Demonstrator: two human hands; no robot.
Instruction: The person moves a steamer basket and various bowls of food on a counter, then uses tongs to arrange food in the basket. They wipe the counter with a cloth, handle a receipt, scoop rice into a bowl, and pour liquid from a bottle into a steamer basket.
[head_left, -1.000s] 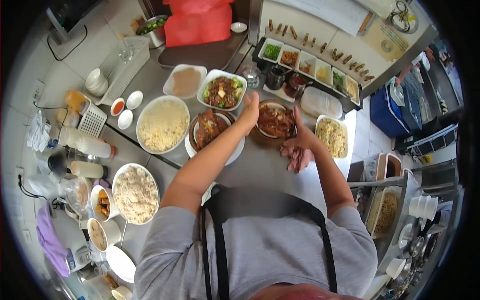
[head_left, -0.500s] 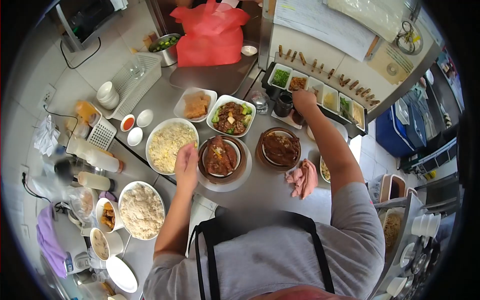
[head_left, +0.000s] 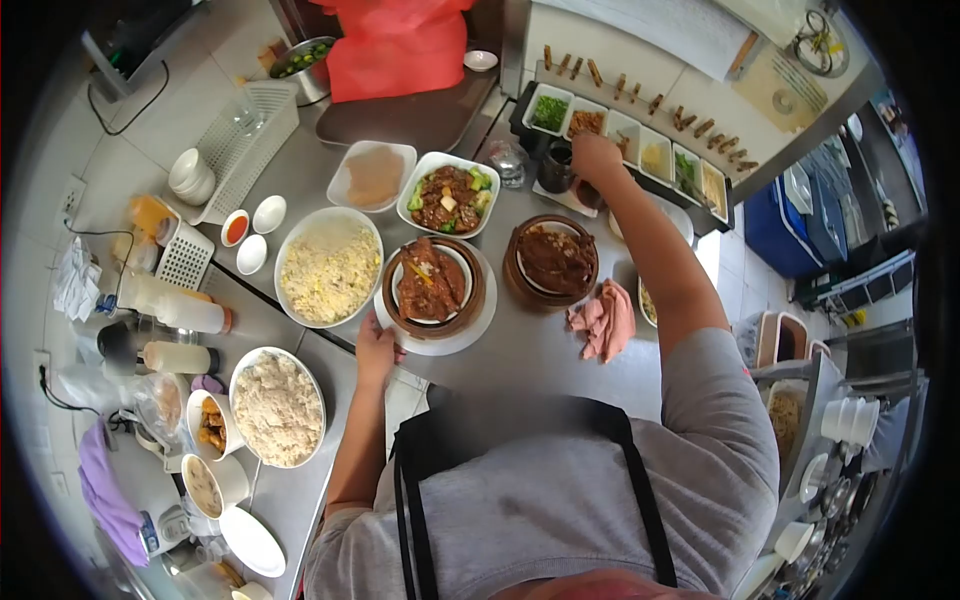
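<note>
My left hand (head_left: 378, 345) is at the near-left rim of a white plate (head_left: 480, 325), fingers closed on its edge. On that plate stands a round wooden steamer (head_left: 473, 308) with a bowl of glossy brown meat (head_left: 432, 279), topped with yellow strips. My right hand (head_left: 597, 160) reaches to the back, beside a black jar (head_left: 554, 168) and in front of the condiment tubs. Its fingers are curled and mostly hidden, so what they hold cannot be made out. Between my arms sits a second steamer (head_left: 515, 272) with brown meat (head_left: 556, 261).
Fried rice (head_left: 330, 278), a beef-and-broccoli dish (head_left: 448, 200) and a lidded tub (head_left: 372, 178) stand behind the steamers. A pink cloth (head_left: 601, 322) lies at right. Condiment tubs (head_left: 640, 142) line the back. At left are plain rice (head_left: 277, 408) and bottles (head_left: 190, 312).
My left hand has come down from above the first steamer's left side to the plate's rim. My right hand stays by the black jar. The whole view has shifted slightly.
</note>
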